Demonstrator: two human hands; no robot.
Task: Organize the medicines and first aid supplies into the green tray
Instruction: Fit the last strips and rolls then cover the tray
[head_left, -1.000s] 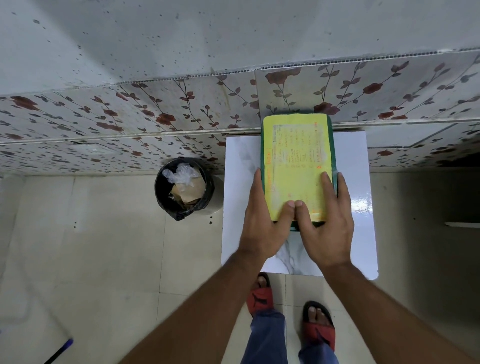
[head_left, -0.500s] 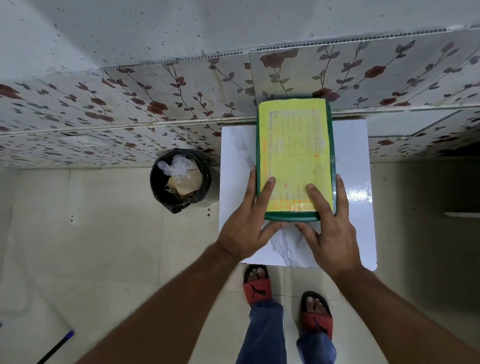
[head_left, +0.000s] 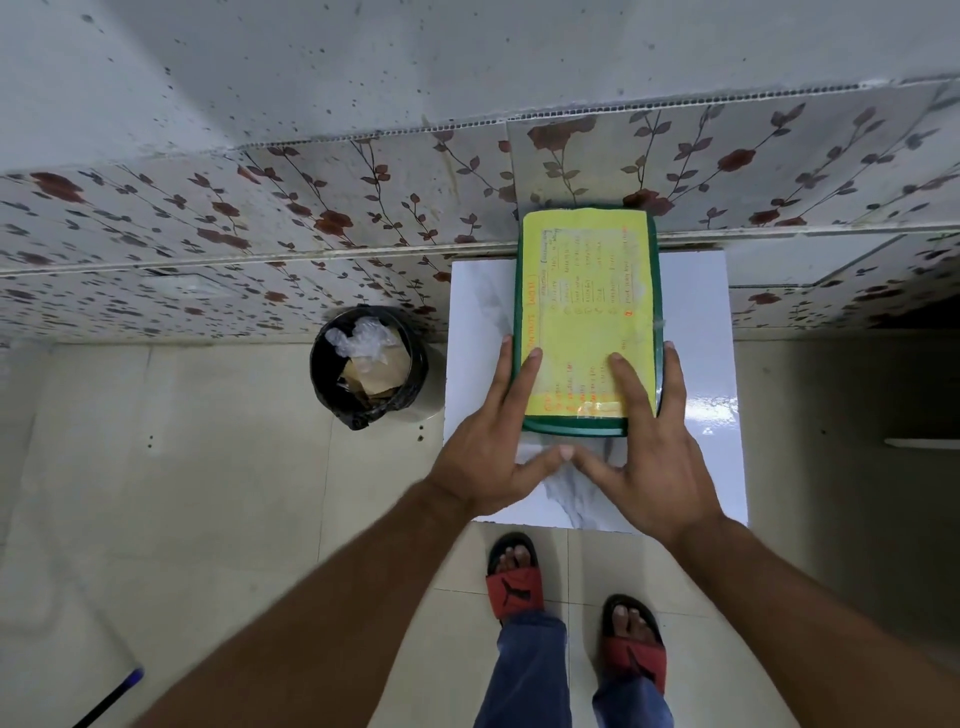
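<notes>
A green tray (head_left: 571, 427) stands on a white marble-look table (head_left: 478, 312), its far end against the wall. A yellow handwritten sheet (head_left: 587, 291) covers its top, so the contents are hidden. My left hand (head_left: 488, 457) lies at the tray's near-left corner, index finger on the sheet and other fingers along the side. My right hand (head_left: 654, 467) mirrors it at the near-right corner. Both thumbs rest on the table in front of the tray, tips touching, with the fingers spread. No loose medicines or supplies are visible.
A black-lined bin (head_left: 369, 364) with plastic and paper scraps stands on the floor left of the table. A floral-tiled wall (head_left: 311, 223) runs behind. My feet in red sandals (head_left: 514, 577) are below the table's near edge. A dark pen-like stick (head_left: 111, 696) lies at lower left.
Both hands have slid back toward me along the tray. The thumbs have come off the yellow sheet onto the table, and the tray's near rim now shows.
</notes>
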